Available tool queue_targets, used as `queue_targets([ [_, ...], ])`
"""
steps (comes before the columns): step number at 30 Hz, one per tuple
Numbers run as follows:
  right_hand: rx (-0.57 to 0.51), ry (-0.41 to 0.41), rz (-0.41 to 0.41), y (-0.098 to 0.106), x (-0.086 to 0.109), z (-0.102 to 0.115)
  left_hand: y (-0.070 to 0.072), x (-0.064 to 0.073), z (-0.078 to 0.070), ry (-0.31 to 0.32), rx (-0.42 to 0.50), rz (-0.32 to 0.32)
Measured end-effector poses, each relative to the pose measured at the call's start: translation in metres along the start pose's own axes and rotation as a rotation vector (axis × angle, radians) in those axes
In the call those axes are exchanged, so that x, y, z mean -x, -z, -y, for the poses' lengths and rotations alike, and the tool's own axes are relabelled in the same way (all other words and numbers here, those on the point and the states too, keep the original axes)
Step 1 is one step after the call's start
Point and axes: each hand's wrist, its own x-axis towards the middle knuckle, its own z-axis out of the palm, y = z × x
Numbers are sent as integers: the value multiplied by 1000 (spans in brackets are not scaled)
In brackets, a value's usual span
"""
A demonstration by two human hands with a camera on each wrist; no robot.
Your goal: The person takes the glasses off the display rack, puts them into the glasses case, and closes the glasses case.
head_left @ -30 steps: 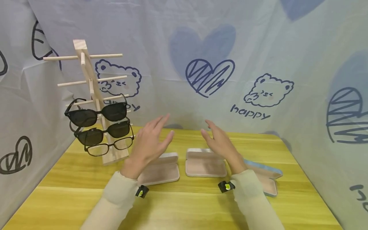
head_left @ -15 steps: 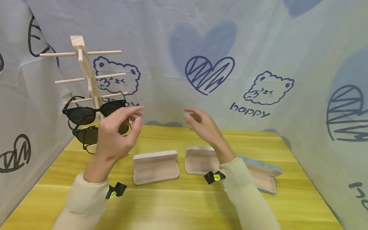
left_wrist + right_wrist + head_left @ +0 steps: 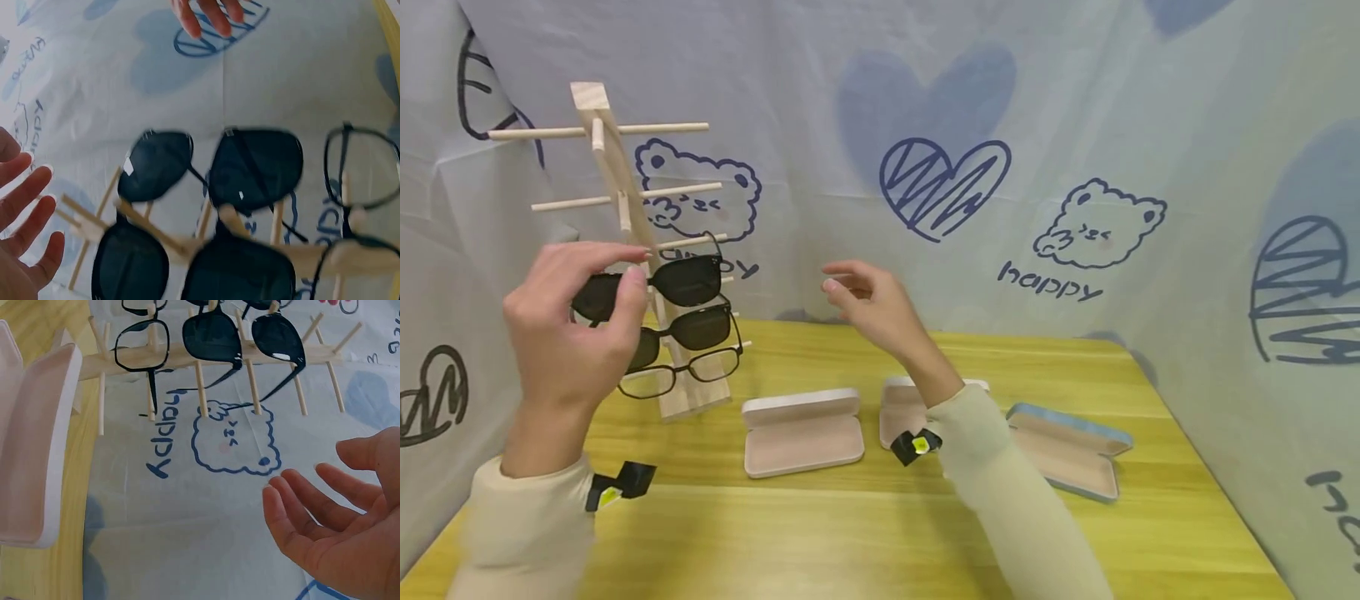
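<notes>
A wooden glasses stand (image 3: 617, 183) holds two black sunglasses, an upper pair (image 3: 688, 282) and a lower pair (image 3: 702, 328), above black-framed glasses with clear lenses (image 3: 715, 364). My left hand (image 3: 568, 321) is raised at the stand's left side, overlapping the upper sunglasses' left lens in the head view. In the left wrist view its fingers (image 3: 31, 200) are spread, with a gap between them and the sunglasses. Right of the stand, my right hand (image 3: 880, 308) hovers above the table, fingers loosely bent and holding nothing.
Three glasses cases lie open on the wooden table (image 3: 820, 533): a whitish one (image 3: 805, 446) at left, another (image 3: 898, 417) partly behind my right wrist, and a blue one (image 3: 1075, 454) at right. The stand's upper pegs (image 3: 662, 128) carry no glasses. A printed cloth (image 3: 805, 167) hangs behind.
Both hands have moved left; my left hand went from above the left case to the upper sunglasses, and my right hand from over the middle case toward the stand. The glasses stay on their pegs.
</notes>
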Motion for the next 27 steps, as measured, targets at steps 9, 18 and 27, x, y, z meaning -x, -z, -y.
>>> queue_targets([
  [9,-35,3,-21,-19,-16,11,29,0,38,173,-176,42],
  [18,-32,-7,-10,-50,-34,26,40,4,49,361,-345,73],
  [27,20,43,-30,-75,-41,36,45,8,60,512,-442,89],
])
